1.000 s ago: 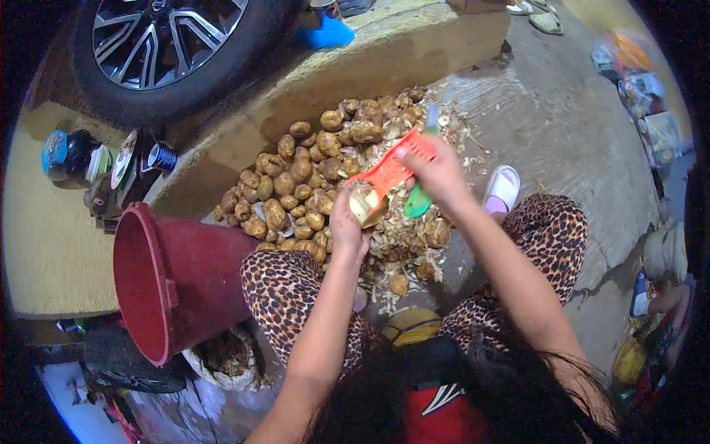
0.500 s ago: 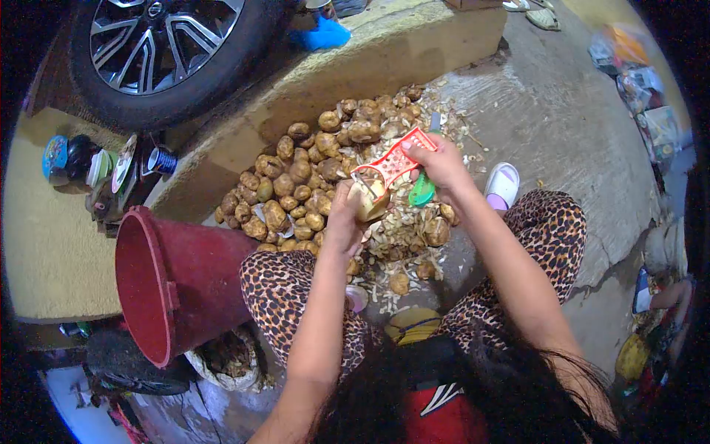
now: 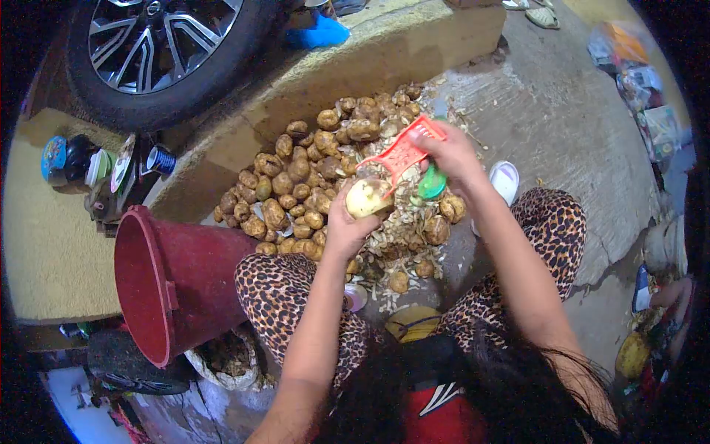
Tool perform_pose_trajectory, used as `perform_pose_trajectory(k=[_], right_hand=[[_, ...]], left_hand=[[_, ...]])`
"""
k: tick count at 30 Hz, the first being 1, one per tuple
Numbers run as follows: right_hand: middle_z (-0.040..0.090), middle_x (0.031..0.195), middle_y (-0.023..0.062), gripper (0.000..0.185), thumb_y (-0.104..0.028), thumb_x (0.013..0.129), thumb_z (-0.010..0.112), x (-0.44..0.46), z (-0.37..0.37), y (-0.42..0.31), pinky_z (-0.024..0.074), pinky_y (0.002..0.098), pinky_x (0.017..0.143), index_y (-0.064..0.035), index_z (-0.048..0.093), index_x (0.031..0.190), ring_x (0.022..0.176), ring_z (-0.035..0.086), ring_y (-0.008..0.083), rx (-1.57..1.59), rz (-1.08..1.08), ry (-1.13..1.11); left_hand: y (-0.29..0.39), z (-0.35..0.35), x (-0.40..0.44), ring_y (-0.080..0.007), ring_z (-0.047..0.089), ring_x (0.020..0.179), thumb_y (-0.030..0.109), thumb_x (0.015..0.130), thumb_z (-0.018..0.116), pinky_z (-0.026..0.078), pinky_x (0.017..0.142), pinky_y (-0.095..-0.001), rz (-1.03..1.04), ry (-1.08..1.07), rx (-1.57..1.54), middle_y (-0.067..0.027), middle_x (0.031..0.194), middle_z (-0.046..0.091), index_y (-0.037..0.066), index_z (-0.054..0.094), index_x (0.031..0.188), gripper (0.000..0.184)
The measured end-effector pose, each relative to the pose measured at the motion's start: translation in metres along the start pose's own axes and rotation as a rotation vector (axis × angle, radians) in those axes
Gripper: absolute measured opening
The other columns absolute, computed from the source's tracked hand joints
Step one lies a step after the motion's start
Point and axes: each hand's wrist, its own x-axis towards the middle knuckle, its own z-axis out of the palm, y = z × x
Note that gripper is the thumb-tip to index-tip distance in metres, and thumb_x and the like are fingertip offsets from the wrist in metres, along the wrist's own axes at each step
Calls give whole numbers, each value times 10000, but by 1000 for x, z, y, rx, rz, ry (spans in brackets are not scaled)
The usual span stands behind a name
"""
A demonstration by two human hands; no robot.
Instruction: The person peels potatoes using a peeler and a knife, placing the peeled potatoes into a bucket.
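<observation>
A pale, partly peeled potato (image 3: 367, 198) is in my left hand (image 3: 346, 226), fingers wrapped round its lower left side. My right hand (image 3: 452, 157) grips an orange-red peeler (image 3: 403, 154), whose head is at the potato's upper right. A green-handled tool (image 3: 432, 182) shows just below the same hand; whether the fingers hold it too is unclear. Brown unpeeled potatoes (image 3: 299, 170) lie heaped beyond my hands. Pale peelings (image 3: 392, 237) cover the ground beneath them.
A red bucket (image 3: 196, 277) lies tilted at the left, its mouth facing left. Behind the heap runs a low concrete ledge (image 3: 370, 55) beside a car wheel (image 3: 159, 44). A sack (image 3: 225, 360) stands below the bucket. Bags (image 3: 629, 44) lie at the far right.
The potato has turned and shows more pale flesh. My right hand and the peeler have shifted slightly right, and the green tool has moved with them.
</observation>
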Motion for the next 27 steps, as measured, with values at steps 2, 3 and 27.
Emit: perform_pose_trajectory(k=[2,3,27], right_hand=[[600,672,30,131,-142,803,609,9,-16,1,424,210,418,-25,567,843,480,528,77,-46,-43,116],[600,677,30,128,-137,801,609,8,-15,-3,423,210,418,-25,568,845,482,529,78,34,-25,124],[590,683,31,116,-136,821,588,-8,17,-3,416,212,419,-29,565,857,467,503,76,233,48,66]], left_hand=[[8,-1,0,-155,582,898,-74,549,563,465,817,-271,-2,4,-117,-77,988,581,-5,461,1136,600],[18,-2,-1,-162,585,896,-72,543,561,467,818,-275,-5,5,-188,-80,984,583,-5,465,1133,602],[6,-12,4,-199,562,926,-57,617,591,466,815,-305,48,166,-349,-91,1031,547,7,418,1166,580]])
